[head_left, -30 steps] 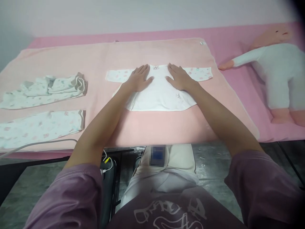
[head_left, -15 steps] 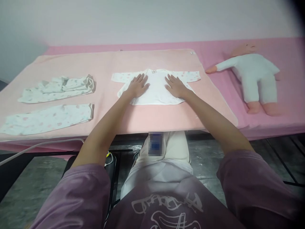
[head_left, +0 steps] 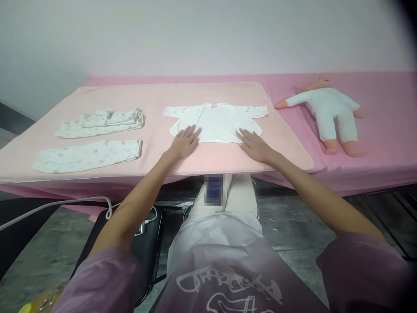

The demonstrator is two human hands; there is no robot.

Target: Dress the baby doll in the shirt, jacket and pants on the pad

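A small white baby shirt [head_left: 216,124] with patterned sleeves lies spread flat on the peach mat [head_left: 208,158], its neck toward the wall. Fingers flat and slightly apart, my left hand [head_left: 185,141] rests at the shirt's lower left edge. My right hand [head_left: 256,144] lies open at the lower right edge, fingertips on the fabric and palm over the mat. Left of the shirt are two folded pieces of patterned white baby clothing: a bunched one [head_left: 100,122] farther back and a flatter one [head_left: 87,155] nearer me.
A doll [head_left: 332,108] in a white body lies on the pink sheet [head_left: 387,130] at the right. A white cable [head_left: 65,201] runs below the table edge at left, over a black stool-like seat [head_left: 148,248]. A pale wall [head_left: 208,39] stands behind.
Both hands have slid from the middle of the shirt down toward its lower edge, nearer me. The shirt stays flat in place. The camera view has shifted a little.
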